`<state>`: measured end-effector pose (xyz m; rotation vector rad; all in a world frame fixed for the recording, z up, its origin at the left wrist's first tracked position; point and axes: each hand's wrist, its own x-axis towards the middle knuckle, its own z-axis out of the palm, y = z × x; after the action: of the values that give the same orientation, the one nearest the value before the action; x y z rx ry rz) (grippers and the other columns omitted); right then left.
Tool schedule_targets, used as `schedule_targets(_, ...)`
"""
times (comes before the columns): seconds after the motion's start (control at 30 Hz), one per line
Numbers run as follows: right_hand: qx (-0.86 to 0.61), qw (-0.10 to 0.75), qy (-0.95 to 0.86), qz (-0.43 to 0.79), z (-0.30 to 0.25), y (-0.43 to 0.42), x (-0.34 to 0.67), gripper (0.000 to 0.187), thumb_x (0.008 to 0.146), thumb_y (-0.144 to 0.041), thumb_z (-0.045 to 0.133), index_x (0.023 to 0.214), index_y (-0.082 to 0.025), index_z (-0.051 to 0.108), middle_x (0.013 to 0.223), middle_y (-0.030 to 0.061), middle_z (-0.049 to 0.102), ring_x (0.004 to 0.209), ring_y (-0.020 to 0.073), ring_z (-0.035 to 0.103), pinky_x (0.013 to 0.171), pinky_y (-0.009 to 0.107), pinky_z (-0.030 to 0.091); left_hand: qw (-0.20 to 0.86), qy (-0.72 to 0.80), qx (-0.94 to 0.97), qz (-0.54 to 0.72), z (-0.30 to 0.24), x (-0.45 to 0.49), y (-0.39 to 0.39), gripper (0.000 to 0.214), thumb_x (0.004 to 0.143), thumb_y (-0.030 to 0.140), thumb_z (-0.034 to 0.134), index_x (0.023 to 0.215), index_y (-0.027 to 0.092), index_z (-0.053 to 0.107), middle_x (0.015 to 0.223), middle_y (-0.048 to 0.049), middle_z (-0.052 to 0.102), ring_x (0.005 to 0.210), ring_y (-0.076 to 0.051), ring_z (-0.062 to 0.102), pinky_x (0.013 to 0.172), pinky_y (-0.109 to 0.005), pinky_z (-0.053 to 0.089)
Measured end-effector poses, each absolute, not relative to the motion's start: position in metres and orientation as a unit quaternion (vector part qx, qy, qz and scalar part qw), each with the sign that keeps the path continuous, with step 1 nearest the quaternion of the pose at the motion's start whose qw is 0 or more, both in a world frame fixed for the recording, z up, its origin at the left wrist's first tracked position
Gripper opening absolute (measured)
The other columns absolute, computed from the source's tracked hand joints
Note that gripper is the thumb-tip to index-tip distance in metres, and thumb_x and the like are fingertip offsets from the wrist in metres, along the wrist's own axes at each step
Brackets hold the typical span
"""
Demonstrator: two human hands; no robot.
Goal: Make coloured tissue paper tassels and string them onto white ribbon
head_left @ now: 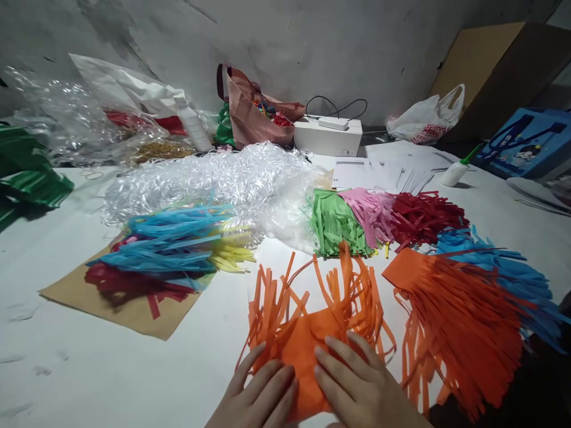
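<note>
Both my hands lie flat on an orange sheet of fringed paper [307, 333] at the near edge of the white table [89, 368]. My left hand [261, 395] presses its left part, fingers stretched forward and together. My right hand [357, 386] rests on its right part, fingers extended. The sheet's cut strips fan away from me. A second, larger pile of orange fringed paper [459, 315] lies just to the right.
Beyond lie green [334, 223], pink [370, 211], red [423, 217] and blue [513, 273] fringed sheets. At left a brown paper sheet [89, 297] carries blue, yellow and red strips. Clear shredded plastic [214, 178], a white box [328, 139], a glue bottle [455, 172] and bags stand further back.
</note>
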<state>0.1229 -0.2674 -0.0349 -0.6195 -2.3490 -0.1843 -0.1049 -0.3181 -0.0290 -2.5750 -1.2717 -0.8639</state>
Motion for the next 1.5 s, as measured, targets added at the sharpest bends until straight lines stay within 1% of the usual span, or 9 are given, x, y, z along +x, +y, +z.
schedule_targets(0.13, -0.369, 0.239, -0.894, -0.085, -0.033, -0.257, 0.126, 0.053, 0.099, -0.058, 0.044, 0.117, -0.014, 0.068, 0.125, 0.0162, 0.069, 0.124, 0.0334, 0.056, 0.121, 0.057, 0.006, 0.047, -0.434, -0.855, -0.278, -0.025, -0.103, -0.321, 0.032, 0.102, 0.021, 0.041, 0.1, 0.019, 0.073, 0.096, -0.0027, 0.078, 0.096, -0.02, 0.065, 0.123, -0.04, 0.016)
schedule_targets(0.3, -0.55, 0.234, -0.783, -0.171, -0.024, -0.242, 0.175, 0.035, 0.102, -0.035, 0.044, 0.118, -0.012, 0.066, 0.128, 0.0243, 0.065, 0.122, 0.0422, 0.056, 0.106, 0.074, 0.024, 0.035, -0.428, -0.852, -0.298, -0.031, -0.102, -0.319, 0.034, 0.1, 0.016, 0.039, 0.101, 0.02, 0.073, 0.095, -0.0041, 0.076, 0.093, -0.02, 0.064, 0.122, -0.042, 0.017)
schedule_targets(0.43, -0.41, 0.309, -0.85, -0.114, -0.009, -0.257, 0.179, 0.028, 0.095, -0.014, 0.052, 0.121, -0.016, 0.065, 0.121, 0.0158, 0.07, 0.121, 0.0292, 0.062, 0.107, 0.051, 0.044, -0.008, -0.436, -0.841, -0.321, -0.037, -0.105, -0.317, 0.03, 0.097, 0.016, 0.041, 0.102, 0.023, 0.07, 0.096, -0.0031, 0.076, 0.093, -0.02, 0.065, 0.12, -0.044, 0.021)
schedule_targets(0.6, -0.223, 0.294, -0.929, -0.009, -0.011, -0.275, 0.143, 0.035, 0.097, -0.004, 0.039, 0.108, -0.012, 0.071, 0.113, 0.0096, 0.075, 0.115, 0.0214, 0.065, 0.111, 0.04, 0.044, -0.073, -0.422, -0.869, -0.247, -0.022, -0.123, -0.316, 0.039, 0.085, 0.009, 0.047, 0.117, 0.024, 0.064, 0.108, -0.0018, 0.075, 0.101, -0.018, 0.067, 0.119, -0.04, 0.025)
schedule_targets(0.8, -0.242, 0.328, -0.913, 0.022, -0.019, -0.275, 0.137, 0.034, 0.096, -0.002, 0.038, 0.096, -0.01, 0.071, 0.091, 0.009, 0.077, 0.094, 0.0194, 0.071, 0.108, 0.041, 0.046, -0.015, -0.428, -0.863, -0.267, -0.009, -0.114, -0.321, 0.032, 0.094, 0.018, 0.043, 0.114, 0.022, 0.067, 0.111, -0.0022, 0.076, 0.107, -0.02, 0.065, 0.125, -0.045, 0.01)
schedule_targets(0.87, -0.252, 0.338, -0.906, 0.032, -0.018, -0.277, 0.136, 0.033, 0.097, -0.003, 0.038, 0.094, -0.011, 0.07, 0.087, 0.0077, 0.076, 0.091, 0.0186, 0.071, 0.107, 0.04, 0.046, 0.01, -0.42, -0.866, -0.273, -0.008, -0.102, -0.322, 0.028, 0.099, 0.024, 0.044, 0.111, 0.02, 0.069, 0.108, -0.0018, 0.077, 0.103, -0.02, 0.065, 0.122, -0.042, 0.018)
schedule_targets(1.0, -0.269, 0.35, -0.895, 0.059, -0.018, -0.28, 0.132, 0.03, 0.096, -0.002, 0.039, 0.092, -0.013, 0.068, 0.079, 0.0054, 0.074, 0.083, 0.0161, 0.07, 0.105, 0.038, 0.046, -0.048, -0.44, -0.863, -0.244, -0.006, -0.086, -0.32, 0.022, 0.099, 0.022, 0.046, 0.105, 0.02, 0.068, 0.096, -0.0031, 0.077, 0.083, -0.02, 0.065, 0.087, -0.036, 0.048)
schedule_targets(1.13, -0.278, 0.353, -0.891, 0.061, -0.02, -0.281, 0.132, 0.032, 0.095, -0.001, 0.038, 0.092, -0.014, 0.067, 0.077, 0.0047, 0.074, 0.081, 0.016, 0.069, 0.102, 0.038, 0.048, -0.147, -0.451, -0.837, -0.274, -0.014, -0.087, -0.318, 0.017, 0.095, 0.026, 0.05, 0.098, 0.021, 0.066, 0.091, -0.0056, 0.073, 0.075, -0.021, 0.06, 0.066, -0.032, 0.049)
schedule_targets(1.5, -0.27, 0.319, -0.897, 0.143, -0.019, -0.278, 0.134, 0.028, 0.095, -0.003, 0.038, 0.088, -0.016, 0.062, 0.075, 0.0029, 0.065, 0.076, 0.0162, 0.063, 0.101, 0.039, 0.047, -0.177, -0.454, -0.825, -0.287, -0.011, -0.089, -0.32, 0.023, 0.093, 0.013, 0.047, 0.102, 0.022, 0.065, 0.097, -0.0032, 0.074, 0.081, -0.02, 0.061, 0.071, -0.031, 0.052)
